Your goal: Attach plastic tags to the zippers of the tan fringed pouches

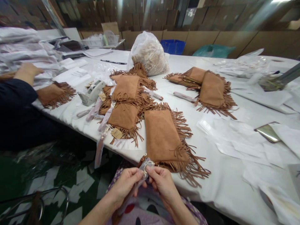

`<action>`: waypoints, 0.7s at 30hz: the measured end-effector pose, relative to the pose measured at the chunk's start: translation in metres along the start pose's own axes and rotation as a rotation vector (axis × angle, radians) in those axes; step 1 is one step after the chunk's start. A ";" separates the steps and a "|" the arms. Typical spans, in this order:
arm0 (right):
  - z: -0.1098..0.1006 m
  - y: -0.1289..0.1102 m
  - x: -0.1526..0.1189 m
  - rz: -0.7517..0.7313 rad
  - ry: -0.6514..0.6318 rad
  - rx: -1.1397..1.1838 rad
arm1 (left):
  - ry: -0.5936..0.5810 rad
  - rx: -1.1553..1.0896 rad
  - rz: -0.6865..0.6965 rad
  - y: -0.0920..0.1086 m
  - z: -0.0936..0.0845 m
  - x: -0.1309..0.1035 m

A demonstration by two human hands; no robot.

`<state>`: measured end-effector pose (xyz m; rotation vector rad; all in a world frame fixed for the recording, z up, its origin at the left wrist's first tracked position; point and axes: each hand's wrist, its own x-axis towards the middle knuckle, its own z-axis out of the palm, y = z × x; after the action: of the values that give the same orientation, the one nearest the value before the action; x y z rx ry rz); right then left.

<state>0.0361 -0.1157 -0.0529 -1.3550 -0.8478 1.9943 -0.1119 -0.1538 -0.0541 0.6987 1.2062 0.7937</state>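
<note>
At the table's front edge, my left hand (129, 182) and my right hand (163, 181) are close together, fingers closed. Both pinch a plastic-wrapped strap (147, 163) with a shiny metal ring at its end. Part of the strap hangs below, mostly hidden by my left hand. Just beyond lies a tan fringed suede bag (164, 132), its corner almost against the strap's end. Left of that bag is a pile of similar fringed bags (125, 115) with a tan paper tag (116, 133) and a wrapped strap (99, 148) hanging over the edge.
A co-worker's hand (29, 71) rests near stacked wrapped goods (25, 47) at left. A tag dispenser (91, 93), a stuffed plastic bag (150, 53) and more fringed bags (212, 89) lie across the white table (199, 184). Paper sheets and a phone-like object (267, 132) are at right.
</note>
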 end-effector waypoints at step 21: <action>-0.005 -0.004 0.001 0.027 -0.130 -0.038 | 0.174 0.223 0.211 0.010 0.003 -0.005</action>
<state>0.0409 -0.1113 -0.0519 -1.2746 -0.9348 2.1159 -0.1111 -0.1524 -0.0425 0.9665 1.4083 0.9177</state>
